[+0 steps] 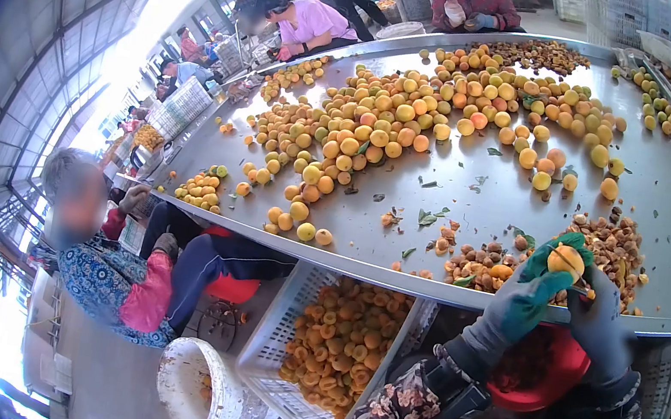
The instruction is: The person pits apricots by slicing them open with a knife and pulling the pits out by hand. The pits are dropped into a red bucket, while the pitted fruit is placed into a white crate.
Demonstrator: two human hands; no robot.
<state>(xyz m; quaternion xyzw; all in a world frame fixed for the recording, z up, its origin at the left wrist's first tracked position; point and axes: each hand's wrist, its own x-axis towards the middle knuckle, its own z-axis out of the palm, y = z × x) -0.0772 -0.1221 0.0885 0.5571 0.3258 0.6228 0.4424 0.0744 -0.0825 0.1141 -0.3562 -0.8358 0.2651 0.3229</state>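
My left hand (527, 292), in a grey glove with a green coated palm, is closed around a yellow-orange apricot (566, 260). Right beside it, my right hand (601, 323) in a grey glove is closed on a small knife-like tool (581, 288), whose thin dark end touches or nearly touches the fruit. The fingers hide most of this tool. Both hands are above the near edge of the metal table (476, 200). Pits and fruit scraps (608, 246) lie heaped just beyond them. Below the hands is a red basin (543, 388) with dark contents.
Whole apricots (383, 121) spread across the table, whose raised rim (394, 279) runs in front of me. A plastic crate (279, 357) of halved apricots and a white bucket (188, 383) stand at left. A person (115, 263) sits there; others work across the table.
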